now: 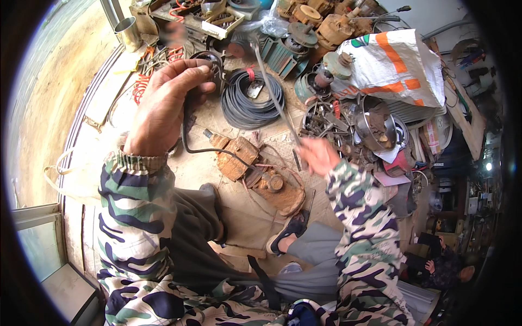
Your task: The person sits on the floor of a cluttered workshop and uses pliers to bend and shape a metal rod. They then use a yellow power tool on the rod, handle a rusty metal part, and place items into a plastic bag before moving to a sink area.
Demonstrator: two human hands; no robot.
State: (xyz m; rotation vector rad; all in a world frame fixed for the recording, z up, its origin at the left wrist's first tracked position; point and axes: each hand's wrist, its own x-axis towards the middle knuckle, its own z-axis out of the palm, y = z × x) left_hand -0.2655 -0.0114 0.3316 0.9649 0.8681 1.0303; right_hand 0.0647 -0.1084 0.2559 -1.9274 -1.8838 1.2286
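Note:
My left hand (173, 95), raised at left, has its fingers pinched together around a black cable (187, 144). The cable comes out beneath the palm and runs to a rusty brown motor-like unit (239, 157) on the floor. Behind the fingertips is a dark round part (215, 61), which the hand partly hides. My right hand (318, 154) is closed on a long thin metal rod (278, 103), slanting up and left across a coil of black cable (242, 100). The rusty unit, with its broad flat base (285, 198), lies between my feet.
Rusty motors (334, 27) and green finned housings (280, 57) crowd the back. At right stand a white and orange woven sack (391, 60) and a metal bowl (375, 122) beside loose metal parts. A metal cup (128, 33) stands far left. Another person (448, 269) sits at lower right.

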